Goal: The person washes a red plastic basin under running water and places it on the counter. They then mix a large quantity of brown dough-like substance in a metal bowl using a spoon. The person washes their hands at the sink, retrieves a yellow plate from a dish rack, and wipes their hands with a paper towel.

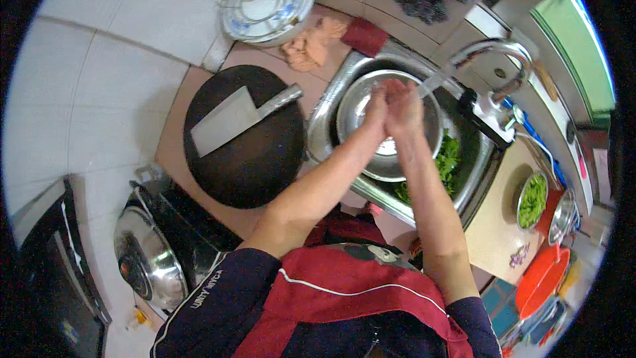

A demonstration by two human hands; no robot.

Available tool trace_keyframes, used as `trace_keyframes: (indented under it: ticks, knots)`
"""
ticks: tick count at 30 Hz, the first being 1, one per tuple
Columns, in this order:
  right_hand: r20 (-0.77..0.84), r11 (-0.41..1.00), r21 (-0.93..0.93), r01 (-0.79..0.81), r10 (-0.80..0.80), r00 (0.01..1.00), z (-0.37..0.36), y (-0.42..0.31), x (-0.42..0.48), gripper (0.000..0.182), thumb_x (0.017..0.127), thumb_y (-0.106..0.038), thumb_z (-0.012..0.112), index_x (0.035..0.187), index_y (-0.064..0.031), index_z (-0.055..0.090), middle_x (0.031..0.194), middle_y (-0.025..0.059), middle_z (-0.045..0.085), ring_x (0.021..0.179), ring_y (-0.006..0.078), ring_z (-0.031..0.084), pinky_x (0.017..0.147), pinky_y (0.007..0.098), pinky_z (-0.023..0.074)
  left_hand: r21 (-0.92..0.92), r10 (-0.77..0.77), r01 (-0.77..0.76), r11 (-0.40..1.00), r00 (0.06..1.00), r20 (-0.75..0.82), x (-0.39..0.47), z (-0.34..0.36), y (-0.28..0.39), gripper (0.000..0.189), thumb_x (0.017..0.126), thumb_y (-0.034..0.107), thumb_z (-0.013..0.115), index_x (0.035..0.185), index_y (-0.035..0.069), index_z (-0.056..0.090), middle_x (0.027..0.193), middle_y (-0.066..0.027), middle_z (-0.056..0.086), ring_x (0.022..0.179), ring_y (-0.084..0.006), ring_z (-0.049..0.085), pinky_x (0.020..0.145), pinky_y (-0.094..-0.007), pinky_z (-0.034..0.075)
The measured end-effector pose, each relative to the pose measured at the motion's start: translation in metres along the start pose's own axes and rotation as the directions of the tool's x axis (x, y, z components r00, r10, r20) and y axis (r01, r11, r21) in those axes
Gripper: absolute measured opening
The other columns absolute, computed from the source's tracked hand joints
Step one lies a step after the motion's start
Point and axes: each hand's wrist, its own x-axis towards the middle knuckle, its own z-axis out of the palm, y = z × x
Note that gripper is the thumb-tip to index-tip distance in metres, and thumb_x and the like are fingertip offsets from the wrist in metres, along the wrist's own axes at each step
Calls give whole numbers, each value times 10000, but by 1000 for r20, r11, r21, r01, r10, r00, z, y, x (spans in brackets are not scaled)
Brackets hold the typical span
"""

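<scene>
Over a metal bowl (348, 124) in the stainless-steel sink (323, 129), my left hand (376, 112) and my right hand (406, 109) are pressed together. Water runs from the curved chrome faucet (497, 44) onto my right hand. The fingers are blurred, and whether anything lies between the palms is hidden. Green leafy vegetables (448, 156) lie in the sink, to the right of the bowl and partly below it. My right forearm crosses in front of some of them.
Left of the sink, a cleaver (226, 122) rests on a round dark chopping board (248, 169). Behind stand covered dishes (268, 7) and a crumpled orange cloth (313, 44). At right are a bowl of chopped greens (532, 201) and a red basin (541, 283). A lidded pot (149, 258) is lower left.
</scene>
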Motion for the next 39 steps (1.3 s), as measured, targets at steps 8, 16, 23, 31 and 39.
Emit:
trace_keyframes:
  ticks: [8, 16, 23, 31, 39]
  knots:
    - [351, 86, -908, 410, -378, 856, -47, -15, 45, 414, 910, -357, 359, 940, 2, 563, 963, 146, 597, 917, 313, 550, 828, 395, 424, 15, -403, 429, 903, 860, -312, -39, 42, 2, 547, 869, 556, 408, 1209, 132, 475, 1172, -69, 530, 1017, -221, 525, 877, -413, 426]
    - [-140, 654, -742, -149, 67, 988, 18, 20, -59, 770, 807, -529, 522, 1327, -13, 289, 1269, 206, 396, 1165, 302, 431, 973, 359, 341, 584, 110, -67, 809, 993, -39, -20, 11, 28, 590, 915, 482, 334, 1309, 45, 380, 1328, -60, 415, 1238, -195, 354, 1033, -285, 232]
    - [168, 682, -683, 262, -202, 965, -1, -10, -36, 640, 838, -282, 564, 1346, -14, 281, 1215, 194, 463, 1075, 286, 504, 916, 370, 408, 75, 10, -4, 997, 998, -69, -27, 31, 7, 283, 847, 49, 493, 1126, 8, 509, 1063, -114, 564, 967, -196, 557, 853, -295, 461]
    - [-45, 871, -456, -182, 182, 982, -33, -51, -11, 258, 901, -283, 440, 849, -50, 538, 746, 125, 587, 691, 216, 568, 637, 360, 480, 868, 129, -449, 213, 894, 430, -76, 54, 1, 364, 938, 132, 368, 1274, -1, 407, 1186, -130, 522, 1111, -228, 478, 963, -321, 348]
    - [62, 553, -802, 227, -302, 951, -12, 19, -49, 779, 771, -389, 545, 1316, 73, 236, 1274, 260, 376, 1189, 302, 371, 998, 334, 300, 913, 163, -193, 358, 976, 143, -52, 25, 21, 304, 868, 129, 495, 1138, 0, 549, 1122, -85, 579, 1016, -202, 553, 878, -313, 429]
